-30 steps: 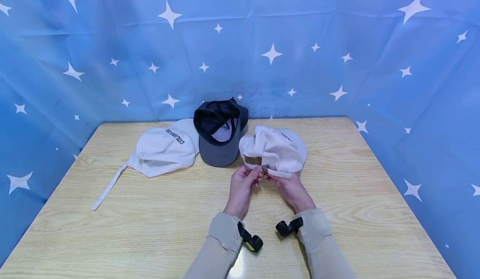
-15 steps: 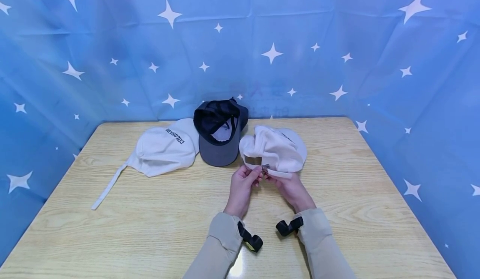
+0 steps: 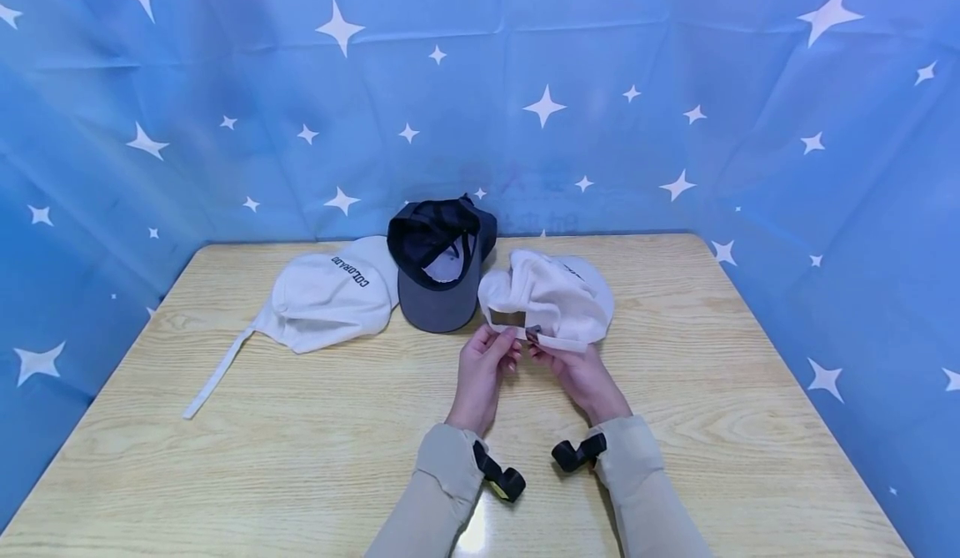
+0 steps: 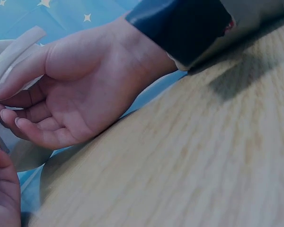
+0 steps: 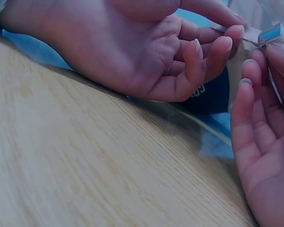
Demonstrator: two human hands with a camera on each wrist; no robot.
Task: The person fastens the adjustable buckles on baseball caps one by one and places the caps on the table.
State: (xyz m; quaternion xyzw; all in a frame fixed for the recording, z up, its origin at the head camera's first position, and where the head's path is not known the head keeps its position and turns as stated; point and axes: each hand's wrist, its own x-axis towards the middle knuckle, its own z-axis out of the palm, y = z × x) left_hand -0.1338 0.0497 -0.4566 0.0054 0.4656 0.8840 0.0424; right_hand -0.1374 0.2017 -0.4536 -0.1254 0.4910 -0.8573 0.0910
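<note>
A white cap (image 3: pixel 555 299) lies at the back right of the table, its rear strap toward me. My left hand (image 3: pixel 477 379) pinches that strap (image 3: pixel 513 330) between thumb and index finger, left of the metal buckle (image 3: pixel 533 334). Close by on the right, my right hand (image 3: pixel 581 379) pinches the strap beside the buckle. The right wrist view shows the buckle (image 5: pixel 270 34) between the fingertips of both hands. In the left wrist view a strap end (image 4: pixel 26 45) sticks up past the right hand's thumb; the left hand is mostly cut off there.
A dark cap (image 3: pixel 438 308) stands upside down at the back middle, beside the white one. Left of it lies another white cap (image 3: pixel 322 308) lettered COLORADO, its long strap (image 3: pixel 217 374) trailing forward. A blue star-patterned curtain (image 3: pixel 480 124) hangs behind the wooden table (image 3: pixel 300 475).
The left hand has shifted slightly up and left along the strap, and the buckle has moved a little with it. The right hand stays almost in place. The other caps have not moved.
</note>
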